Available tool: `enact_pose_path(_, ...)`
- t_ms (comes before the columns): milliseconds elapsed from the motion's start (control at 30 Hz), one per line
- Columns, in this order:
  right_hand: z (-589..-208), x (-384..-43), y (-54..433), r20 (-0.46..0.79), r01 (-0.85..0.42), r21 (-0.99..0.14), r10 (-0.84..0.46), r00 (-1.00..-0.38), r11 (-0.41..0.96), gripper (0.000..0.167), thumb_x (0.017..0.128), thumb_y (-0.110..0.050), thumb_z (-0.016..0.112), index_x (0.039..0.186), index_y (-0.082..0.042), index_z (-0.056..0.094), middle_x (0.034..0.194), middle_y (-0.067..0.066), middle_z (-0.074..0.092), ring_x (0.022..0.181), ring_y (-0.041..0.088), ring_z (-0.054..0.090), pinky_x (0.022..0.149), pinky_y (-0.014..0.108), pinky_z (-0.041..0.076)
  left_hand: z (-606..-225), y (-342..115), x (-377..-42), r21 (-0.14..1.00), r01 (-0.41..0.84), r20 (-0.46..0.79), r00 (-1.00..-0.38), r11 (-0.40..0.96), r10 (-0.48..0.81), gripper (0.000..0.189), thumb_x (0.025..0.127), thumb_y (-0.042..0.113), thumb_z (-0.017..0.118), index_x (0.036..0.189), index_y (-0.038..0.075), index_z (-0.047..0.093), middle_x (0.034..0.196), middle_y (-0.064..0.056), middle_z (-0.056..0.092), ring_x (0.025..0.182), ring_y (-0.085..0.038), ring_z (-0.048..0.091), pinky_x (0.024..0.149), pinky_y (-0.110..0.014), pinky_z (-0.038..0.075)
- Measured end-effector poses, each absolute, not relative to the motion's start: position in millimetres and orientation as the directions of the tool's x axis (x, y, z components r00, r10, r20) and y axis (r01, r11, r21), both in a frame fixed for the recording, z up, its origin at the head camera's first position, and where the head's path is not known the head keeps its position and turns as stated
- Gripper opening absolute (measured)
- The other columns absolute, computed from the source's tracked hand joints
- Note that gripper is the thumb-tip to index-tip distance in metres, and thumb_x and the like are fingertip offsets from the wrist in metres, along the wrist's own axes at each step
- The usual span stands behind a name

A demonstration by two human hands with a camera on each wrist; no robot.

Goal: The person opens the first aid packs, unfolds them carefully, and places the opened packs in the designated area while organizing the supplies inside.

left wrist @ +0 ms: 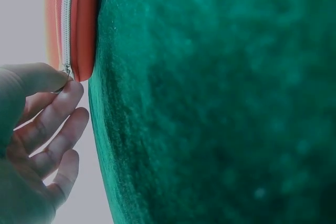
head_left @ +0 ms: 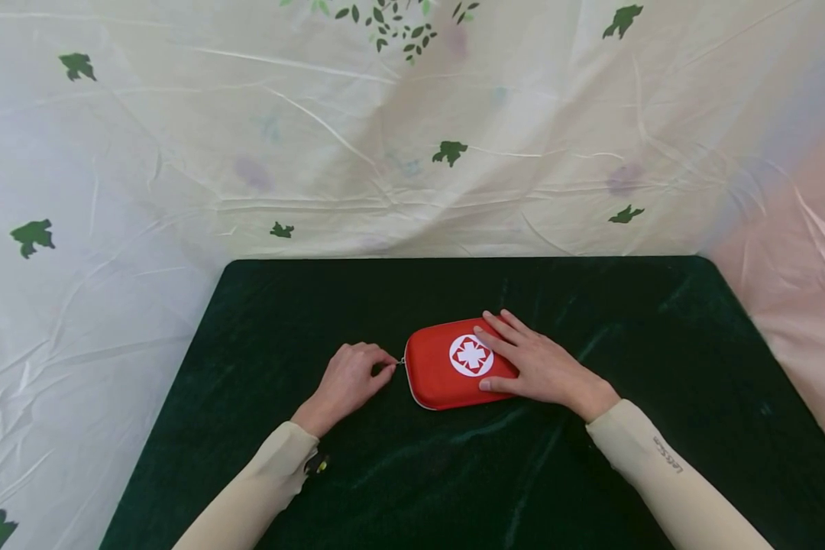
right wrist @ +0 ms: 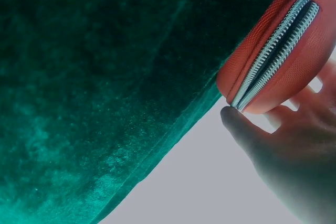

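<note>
A red zippered first-aid case (head_left: 431, 374) with a white cross emblem (head_left: 471, 356) lies on the dark green cloth. At its left end, my left hand (head_left: 349, 382) pinches the small metal zipper pull (head_left: 402, 361) between thumb and index finger; the other fingers are loosely bent in the left wrist view. My right hand (head_left: 546, 367) rests over the case's right end, fingers spread across the top and thumb on the near part. The right wrist view shows two rows of zipper teeth (right wrist: 269, 51) parted with a dark gap, meeting near the thumb tip. The case's contents are hidden.
Green velvet cloth (head_left: 302, 305) covers the table around the case, with slight wrinkles in front. Pale curtains (head_left: 357, 168) with green leaf and bird-like prints hang behind and at the sides. A dark band (head_left: 315, 464) shows at the left sleeve.
</note>
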State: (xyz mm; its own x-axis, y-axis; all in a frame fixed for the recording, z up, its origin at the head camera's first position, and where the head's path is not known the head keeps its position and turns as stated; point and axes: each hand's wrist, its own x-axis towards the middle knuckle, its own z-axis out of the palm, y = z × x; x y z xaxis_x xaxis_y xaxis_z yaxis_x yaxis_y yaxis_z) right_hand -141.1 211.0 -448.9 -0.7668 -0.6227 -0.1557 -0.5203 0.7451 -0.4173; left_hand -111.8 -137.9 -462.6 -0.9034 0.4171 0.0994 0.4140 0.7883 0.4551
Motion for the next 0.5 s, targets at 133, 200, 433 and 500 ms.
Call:
enact_pose_path(133,-448.5,-140.6,211.1,-0.156,-0.519,-0.42,-0.623,-0.767,0.744,0.094,0.089,-0.075,0.059,0.165,-0.03,0.028,0.174,0.0,0.01,0.158,0.034,0.007,0.115,0.064,0.033,-462.5,-138.2,-110.0,0.463,0.412,0.09,-0.902,0.785,0.421,0.011,0.093,0.02,0.076,0.104,0.016,0.078,0.094,0.004,0.074,0.08,-0.007,0.064,0.077,-0.034,0.05)
enact_pose_path(200,-448.3,-140.3,211.1,-0.155,-0.519,-0.422,-0.623,-0.767,0.744,0.094,0.089,-0.075,0.059,0.165,-0.029,0.028,0.174,0.0,0.01,0.158,0.033,0.007,0.115,0.064,0.033,-462.7,-138.3,-109.5,0.467,0.414,0.088,-0.901,0.782,0.425,0.011,0.094,0.02,0.076,0.104,0.016,0.078,0.094,0.004,0.074,0.081,-0.008,0.064,0.078,-0.034,0.05)
enact_pose_path(433,-448.8,-140.3,210.9,-0.151,-0.52,-0.419,-0.622,-0.768,0.744,0.094,0.089,-0.075,0.059,0.165,-0.029,0.028,0.174,0.0,0.011,0.158,0.033,0.007,0.115,0.064,0.033,-463.1,-139.7,-107.1,0.482,0.415,0.079,-0.898,0.772,0.433,0.011,0.094,0.019,0.076,0.104,0.015,0.078,0.094,0.005,0.073,0.084,-0.008,0.065,0.08,-0.035,0.051)
enact_pose_path(500,-449.0,-140.3,211.1,-0.151,-0.521,-0.419,-0.623,-0.768,0.743,0.094,0.089,-0.075,0.059,0.165,-0.029,0.028,0.174,0.0,0.011,0.158,0.033,0.007,0.115,0.064,0.033,-463.3,-139.8,-106.2,0.483,0.415,0.075,-0.897,0.772,0.435,0.011,0.094,0.02,0.076,0.104,0.016,0.078,0.094,0.005,0.073,0.084,-0.007,0.065,0.08,-0.035,0.051)
